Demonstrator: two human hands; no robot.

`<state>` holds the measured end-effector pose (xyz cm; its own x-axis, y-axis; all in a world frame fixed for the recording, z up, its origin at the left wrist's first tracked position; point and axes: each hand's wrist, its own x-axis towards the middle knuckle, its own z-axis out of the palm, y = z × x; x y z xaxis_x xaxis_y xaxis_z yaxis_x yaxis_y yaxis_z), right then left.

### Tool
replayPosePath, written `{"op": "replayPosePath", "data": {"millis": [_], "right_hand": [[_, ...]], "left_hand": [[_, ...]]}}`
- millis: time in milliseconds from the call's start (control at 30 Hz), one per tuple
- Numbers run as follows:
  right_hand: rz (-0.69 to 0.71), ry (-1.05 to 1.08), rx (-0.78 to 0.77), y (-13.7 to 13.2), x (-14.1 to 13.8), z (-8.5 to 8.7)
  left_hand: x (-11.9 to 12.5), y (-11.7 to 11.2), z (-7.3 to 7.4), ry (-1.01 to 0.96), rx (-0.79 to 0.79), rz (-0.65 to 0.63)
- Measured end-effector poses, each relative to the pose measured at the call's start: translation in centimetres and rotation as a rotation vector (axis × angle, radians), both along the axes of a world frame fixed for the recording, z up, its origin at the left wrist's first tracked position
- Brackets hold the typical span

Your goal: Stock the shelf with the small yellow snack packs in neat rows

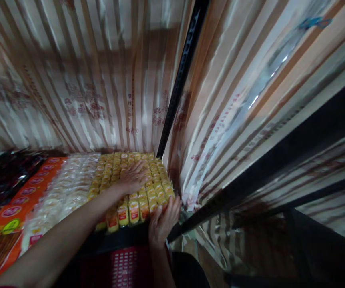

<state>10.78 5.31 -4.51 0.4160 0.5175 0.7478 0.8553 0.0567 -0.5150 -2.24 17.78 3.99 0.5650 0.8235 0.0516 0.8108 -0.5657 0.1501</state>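
Observation:
A block of several small yellow packets with red labels [130, 210] stands packed in rows on a shelf. My left hand [133, 176] lies flat on top of the packets, fingers spread. My right hand [164, 222] presses against the front right corner of the block, fingers stretched upward along the packets' side. Neither hand grips a single packet.
Left of the yellow block lie rows of pale wrapped packets [61, 192] and orange boxes [13, 208]. Stacked cardboard cartons [100, 80] rise behind and to the right. A black shelf upright [181, 76] stands between them. A red basket [124, 268] sits below.

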Motion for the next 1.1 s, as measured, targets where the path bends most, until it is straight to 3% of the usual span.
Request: {"op": "replayPosePath", "data": {"millis": [133, 200, 500, 900, 1100], "right_hand": [[0.267, -0.220, -0.008, -2.4, -0.7, -1.1], [0.291, -0.254, -0.015, -3.2, -1.4, -1.6], [0.001, -0.040, -0.123, -2.0, -6.1, -1.3], [-0.080, -0.089, -0.234, -0.4, -6.6, -1.4], [-0.072, -0.105, -0.234, -0.5, -6.7, -1.4]], "left_hand": [[-1.9, -1.5, 0.0, 0.036, -0.058, 0.013], [-2.4, -2.0, -0.1, 0.045, -0.069, 0.033], [-2.2, -2.3, -0.3, 0.035, -0.103, 0.047], [-1.9, -2.3, -2.5, 0.043, -0.107, -0.010], [-1.6, -2.2, -1.8, 0.054, -0.162, -0.006]]}}
